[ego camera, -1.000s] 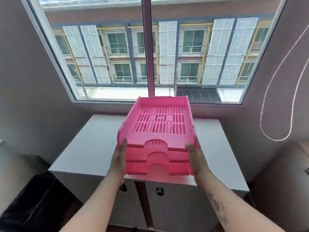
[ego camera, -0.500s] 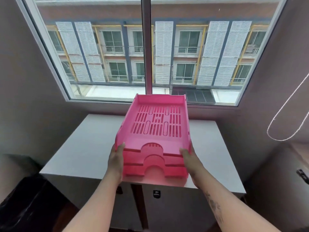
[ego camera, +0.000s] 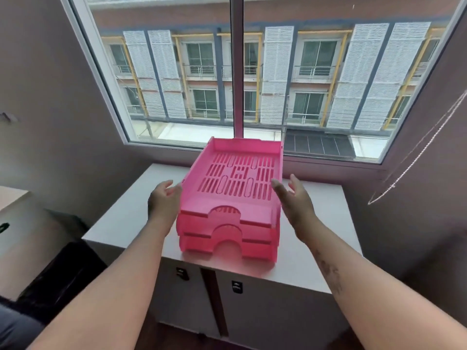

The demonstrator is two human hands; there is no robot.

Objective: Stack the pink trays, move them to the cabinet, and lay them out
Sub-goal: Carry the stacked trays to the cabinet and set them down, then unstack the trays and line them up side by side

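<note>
A stack of three pink slotted trays [ego camera: 235,198] rests on the white cabinet top [ego camera: 318,223], near its front edge and roughly in the middle. My left hand [ego camera: 163,202] hovers at the stack's left side with its fingers spread, just off the plastic. On the right side, my right hand [ego camera: 295,200] is open too, palm toward the trays and a small gap away. Neither hand holds anything.
The cabinet [ego camera: 265,306] has two doors with dark handles below the top. A large window [ego camera: 237,72] sits right behind it. A bead cord [ego camera: 409,168] hangs at the right. A dark object [ego camera: 58,276] stands on the floor to the left.
The tray stack came down from the air onto the cabinet top. Both hands let go and moved slightly outward and forward along its sides.
</note>
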